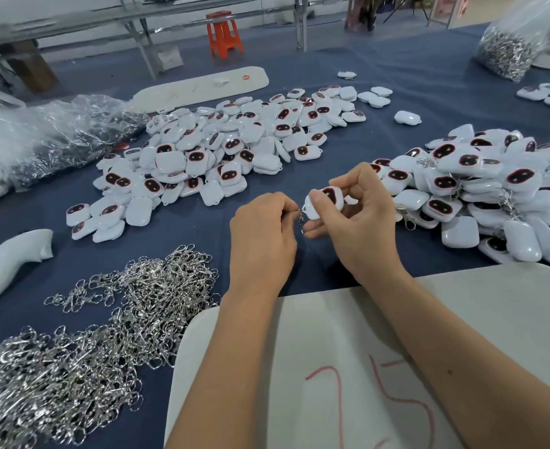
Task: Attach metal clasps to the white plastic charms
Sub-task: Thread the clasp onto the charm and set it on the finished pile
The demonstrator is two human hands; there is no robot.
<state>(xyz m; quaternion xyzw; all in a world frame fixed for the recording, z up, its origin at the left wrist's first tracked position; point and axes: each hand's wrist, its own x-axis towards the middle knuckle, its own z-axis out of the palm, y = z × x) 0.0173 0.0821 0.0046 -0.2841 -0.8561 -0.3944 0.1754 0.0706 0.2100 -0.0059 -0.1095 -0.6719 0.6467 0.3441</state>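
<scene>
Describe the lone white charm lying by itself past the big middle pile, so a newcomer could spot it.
Start at the large pile of white charms mid-table on the blue cloth. Look beyond its far right edge. The single charm lies alone there, blank white side up, touching nothing, unlike the heaped ones.

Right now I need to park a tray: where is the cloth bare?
Bare cloth lies between the left charm pile and right pile, beyond the hands, and past the white strip at the far edge. Crowded: the clasps near left.
</scene>
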